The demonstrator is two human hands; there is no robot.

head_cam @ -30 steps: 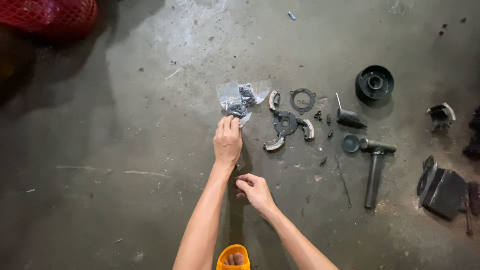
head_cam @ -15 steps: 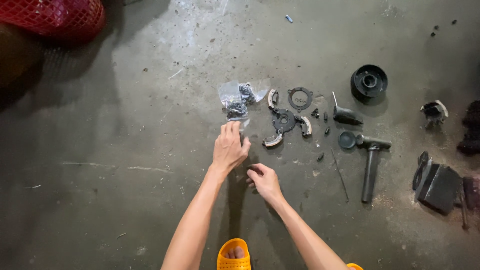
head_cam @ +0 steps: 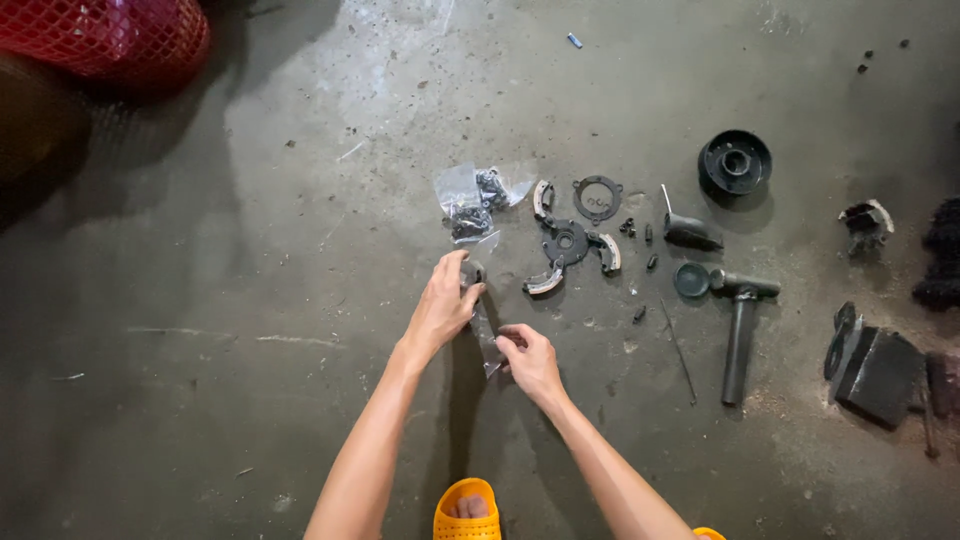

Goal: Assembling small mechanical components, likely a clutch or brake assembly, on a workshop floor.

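A small clear plastic bag (head_cam: 484, 325) is being held up between both hands just above the concrete floor (head_cam: 200, 400), seemingly to be opened, which calls for the film to be parted. Its top is pinched by the left hand (head_cam: 443, 305), its lower edge by the right hand (head_cam: 528, 360); both arms are stretched forward, with loose clutch parts (head_cam: 568, 245) lying beyond to the right.

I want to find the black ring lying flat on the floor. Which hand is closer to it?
Right, though only slightly. The right hand sits below and left of the black ring, holding a small clear bag. The left hand is further left, gripping the bag's top.
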